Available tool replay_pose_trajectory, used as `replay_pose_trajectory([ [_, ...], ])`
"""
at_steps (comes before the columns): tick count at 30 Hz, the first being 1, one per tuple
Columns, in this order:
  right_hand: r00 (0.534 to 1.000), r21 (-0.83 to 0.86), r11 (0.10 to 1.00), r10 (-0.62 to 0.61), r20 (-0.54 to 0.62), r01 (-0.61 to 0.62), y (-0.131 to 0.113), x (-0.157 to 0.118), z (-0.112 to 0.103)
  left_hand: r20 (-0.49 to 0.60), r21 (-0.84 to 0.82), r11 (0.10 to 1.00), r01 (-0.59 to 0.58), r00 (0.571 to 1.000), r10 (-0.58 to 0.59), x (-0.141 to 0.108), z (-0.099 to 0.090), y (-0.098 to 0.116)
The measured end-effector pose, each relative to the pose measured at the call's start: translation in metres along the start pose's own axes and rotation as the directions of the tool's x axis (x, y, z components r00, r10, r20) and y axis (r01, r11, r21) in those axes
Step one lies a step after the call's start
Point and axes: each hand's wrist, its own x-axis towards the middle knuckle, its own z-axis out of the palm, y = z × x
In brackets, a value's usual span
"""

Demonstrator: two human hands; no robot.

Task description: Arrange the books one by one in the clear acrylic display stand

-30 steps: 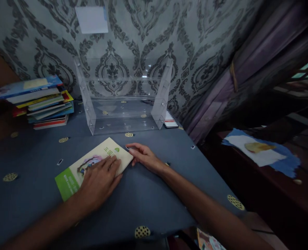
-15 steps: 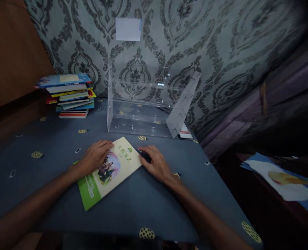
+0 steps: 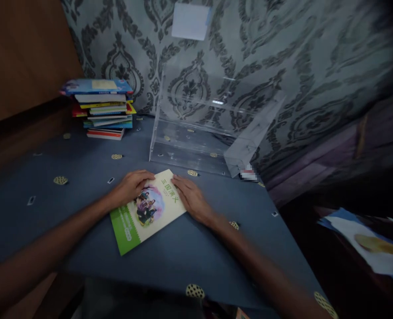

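Note:
A cream and green book (image 3: 150, 206) with a round picture of figures and green lettering on its cover lies at a slant on the blue tablecloth. My left hand (image 3: 135, 186) rests along its upper left edge, with the fingertips on the cover. On the other side, my right hand (image 3: 193, 197) lies over the right edge with its fingers stretched out and touching the cover. Neither hand appears wrapped round the book. Beyond it stands a clear acrylic rack (image 3: 196, 150) with tiers and slanting side panels.
A stack of several books (image 3: 108, 110) stands at the back left, near a brown panel (image 3: 23, 57). A small pixelated item (image 3: 249, 173) sits by the rack's right foot. The patterned tablecloth (image 3: 83, 212) ends at the right, where a blue and white sheet (image 3: 366, 243) lies lower.
My right hand has moved from beside the book onto its right edge. The view has shifted, so the scene sits further right and higher. The book keeps about the same slant.

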Motion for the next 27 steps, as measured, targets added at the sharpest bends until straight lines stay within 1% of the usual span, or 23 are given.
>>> replay_pose_trajectory([
  [2,1.0,-0.038,0.999,0.003,-0.005,-0.003,-0.009,-0.018,-0.004,0.016,0.008,1.0,0.018,1.0,-0.018,0.001,-0.003,0.002],
  [3,1.0,-0.059,0.998,-0.005,0.011,0.006,-0.014,-0.026,-0.006,0.024,0.017,1.0,0.022,0.999,-0.022,0.001,-0.004,0.004],
  [5,0.997,-0.099,0.994,-0.041,0.066,0.048,-0.02,-0.037,-0.01,0.039,0.044,0.999,0.026,0.999,-0.028,0.001,-0.007,0.008],
  [7,0.989,-0.131,0.987,-0.082,0.124,0.098,-0.021,-0.04,-0.013,0.044,0.097,0.995,0.037,0.998,-0.041,0.0,-0.009,0.011],
  [9,0.982,-0.165,0.977,-0.109,0.155,0.135,-0.016,-0.036,-0.016,0.034,0.182,0.981,0.064,0.997,-0.072,-0.001,-0.012,0.012],
  [12,0.98,-0.232,0.96,-0.118,0.159,0.154,-0.005,-0.022,-0.021,-0.012,0.302,0.944,0.132,0.991,-0.134,-0.003,-0.015,0.011],
  [14,0.983,-0.267,0.953,-0.103,0.151,0.141,0.002,-0.01,-0.024,-0.034,0.332,0.924,0.187,0.982,-0.186,-0.004,-0.017,0.009],
  [18,0.989,-0.272,0.959,-0.047,0.139,0.084,0.013,0.011,-0.024,-0.003,0.388,0.878,0.28,0.953,-0.302,-0.004,-0.02,0.012],
  [20,0.991,-0.254,0.965,-0.029,0.131,0.062,0.016,0.017,-0.021,0.009,0.435,0.849,0.301,0.941,-0.338,-0.004,-0.021,0.016],
  [22,0.993,-0.235,0.971,-0.021,0.114,0.048,0.015,0.016,-0.017,0.02,0.467,0.828,0.31,0.933,-0.36,-0.003,-0.021,0.02],
  [24,0.995,-0.218,0.975,-0.022,0.093,0.042,0.009,0.009,-0.013,0.034,0.482,0.819,0.312,0.927,-0.373,-0.003,-0.021,0.023],
  [27,0.992,-0.185,0.979,-0.063,0.111,0.083,-0.016,-0.013,-0.011,0.046,0.488,0.807,0.332,0.914,-0.403,-0.003,-0.021,0.025],
])
